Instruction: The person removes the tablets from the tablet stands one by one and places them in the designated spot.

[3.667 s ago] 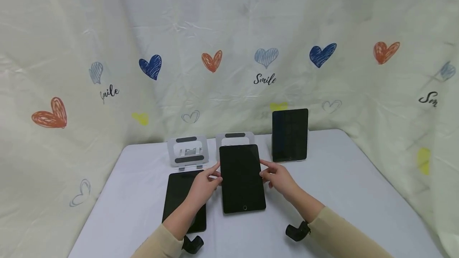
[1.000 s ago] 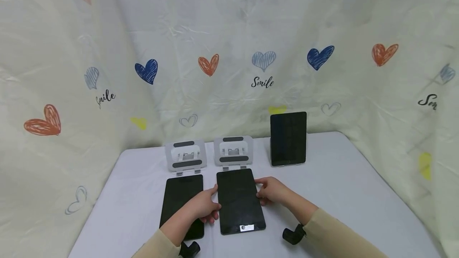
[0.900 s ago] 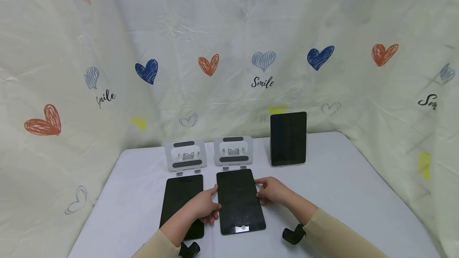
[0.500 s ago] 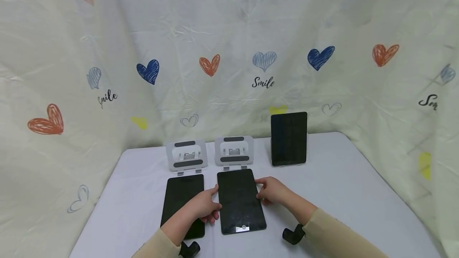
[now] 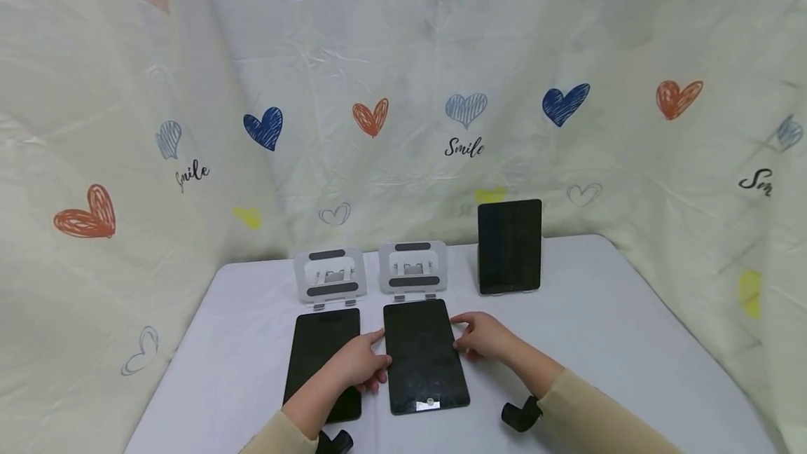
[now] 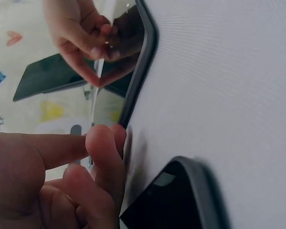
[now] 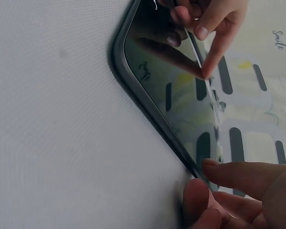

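Across the lower middle of the frame, three tablets and two stands sit on the table (image 5: pixel 630 328); both hands pinch the centre tablet (image 5: pixel 425 356): left hand (image 5: pixel 359 363), right hand (image 5: pixel 488 335). Backdrop (image 5: pixel 403 54) reads "Smile".

A pale grey rectangular table (image 5: pixel 618 342) stands at six o'clock; cream heart-printed fabric backdrop (image 5: pixel 403 54) spans nine to three.
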A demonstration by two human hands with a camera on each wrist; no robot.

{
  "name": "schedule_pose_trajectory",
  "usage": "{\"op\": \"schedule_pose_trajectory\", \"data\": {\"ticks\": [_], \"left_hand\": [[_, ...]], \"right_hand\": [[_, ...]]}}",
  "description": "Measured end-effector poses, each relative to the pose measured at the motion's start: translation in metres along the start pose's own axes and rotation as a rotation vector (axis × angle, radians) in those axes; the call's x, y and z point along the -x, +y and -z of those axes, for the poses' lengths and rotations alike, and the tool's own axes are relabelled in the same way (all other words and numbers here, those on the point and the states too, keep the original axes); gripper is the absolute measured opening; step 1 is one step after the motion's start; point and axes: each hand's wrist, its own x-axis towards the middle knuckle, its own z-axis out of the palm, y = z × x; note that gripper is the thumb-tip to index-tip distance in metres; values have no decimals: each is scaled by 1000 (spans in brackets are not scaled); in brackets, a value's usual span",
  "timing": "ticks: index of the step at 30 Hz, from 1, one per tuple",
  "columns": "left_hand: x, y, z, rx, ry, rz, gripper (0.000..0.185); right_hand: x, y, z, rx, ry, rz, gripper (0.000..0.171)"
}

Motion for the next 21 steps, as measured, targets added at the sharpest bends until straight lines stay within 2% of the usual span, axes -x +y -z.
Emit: {"op": "schedule_pose_trajectory", "data": {"ticks": [10,14,21], "left_hand": [[1,4,11,-32,90,-93,53],[0,6,9,-44,98,-109,53],[-7,12,1,11,126,-144,52]], "right_hand": [[2,10,16,10,50,59,49],[4,14,23,27,58,93,48],[6,23,34,49,58,130,47]]}}
